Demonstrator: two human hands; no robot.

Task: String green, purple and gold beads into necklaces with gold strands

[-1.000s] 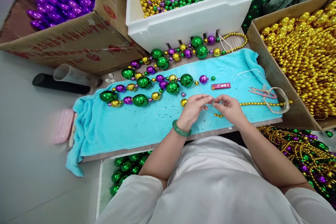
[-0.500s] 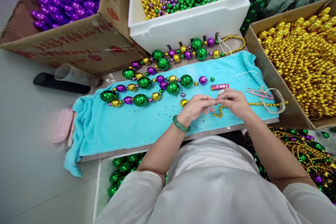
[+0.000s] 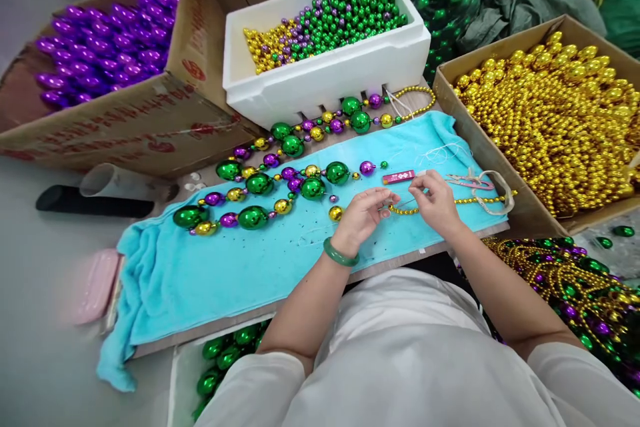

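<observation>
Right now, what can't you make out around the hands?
Head view only:
- Whether the left hand or the right hand pinches the gold bead strand or a thread: too small, and the hands cover it.
- Red label: print too small.
- Pink object: blurred.
- Box of green balls: mostly hidden under the towel and behind the sleeve.

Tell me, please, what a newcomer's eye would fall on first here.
Probably the chain of big green, purple and gold balls snaking across the turquoise towel. Next, the cardboard box heaped with gold beads at the right and the purple-bead box at the upper left. At the towel's middle, the left hand pinches a thin gold strand beside the right hand.
</observation>
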